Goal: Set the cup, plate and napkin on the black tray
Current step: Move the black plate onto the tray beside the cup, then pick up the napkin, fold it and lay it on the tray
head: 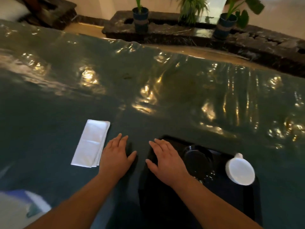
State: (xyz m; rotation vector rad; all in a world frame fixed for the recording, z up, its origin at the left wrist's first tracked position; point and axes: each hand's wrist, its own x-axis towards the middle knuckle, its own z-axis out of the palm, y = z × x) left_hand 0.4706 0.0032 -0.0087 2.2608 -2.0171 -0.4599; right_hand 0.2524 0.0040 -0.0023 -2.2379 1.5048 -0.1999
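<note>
Here we hold both hands flat and empty over a table (165,90) covered in glossy dark green sheeting that throws back warm light in ripples. Our left hand (115,156) has its fingers spread and loose, resting on the bare cover just right of the napkin (90,143), gripping nothing. The napkin is white, folded into a long narrow rectangle with stacked layers showing along its right edge, and it lies on the table, off the tray. Our right hand (166,161), likewise spread and holding nothing, lies over the left part of the black tray (158,200). On the tray sits a dark, shiny plate (199,159), hard to make out against the black. The white cup (240,170) stands at the tray's right edge, its handle pointing away from us. We can read no writing or labels on any of these.
</note>
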